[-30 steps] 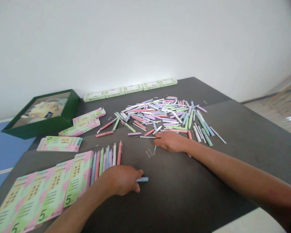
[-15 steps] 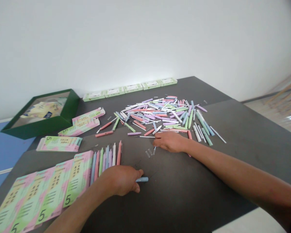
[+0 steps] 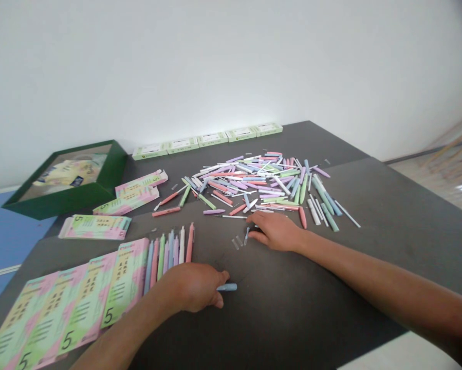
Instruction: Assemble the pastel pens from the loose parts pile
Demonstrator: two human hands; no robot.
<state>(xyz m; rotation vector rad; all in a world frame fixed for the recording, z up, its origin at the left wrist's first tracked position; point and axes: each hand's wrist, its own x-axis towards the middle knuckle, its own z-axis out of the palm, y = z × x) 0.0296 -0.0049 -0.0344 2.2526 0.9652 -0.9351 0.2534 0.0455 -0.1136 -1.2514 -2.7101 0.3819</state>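
Observation:
My left hand [image 3: 200, 287] is closed around a pale blue pen barrel [image 3: 227, 287], whose end sticks out past the fingertips to the right. Just behind that hand stands a row of assembled pens [image 3: 171, 249] in pastel colours, partly covered by it. My right hand [image 3: 275, 230] rests at the front edge of a heap of loose pen parts [image 3: 254, 180], thumb and forefinger apart. Close to its thumb lies a small blue clip-like piece [image 3: 246, 235], beside small clear plastic pieces [image 3: 237, 241]. A thin white refill [image 3: 231, 216] lies by the forefinger.
Printed pen boxes [image 3: 126, 277] overlap at the front left, with more boxes [image 3: 95, 227] behind them. A green open box [image 3: 61, 198] holding packets stands at the back left. Light green cartons [image 3: 212, 139] line the wall. The dark table [image 3: 292, 308] ends at the front right.
My right hand has drawn slightly right, its thumb and forefinger now apart, and more of the small blue piece and a red barrel shows. The left hand keeps the blue barrel almost still.

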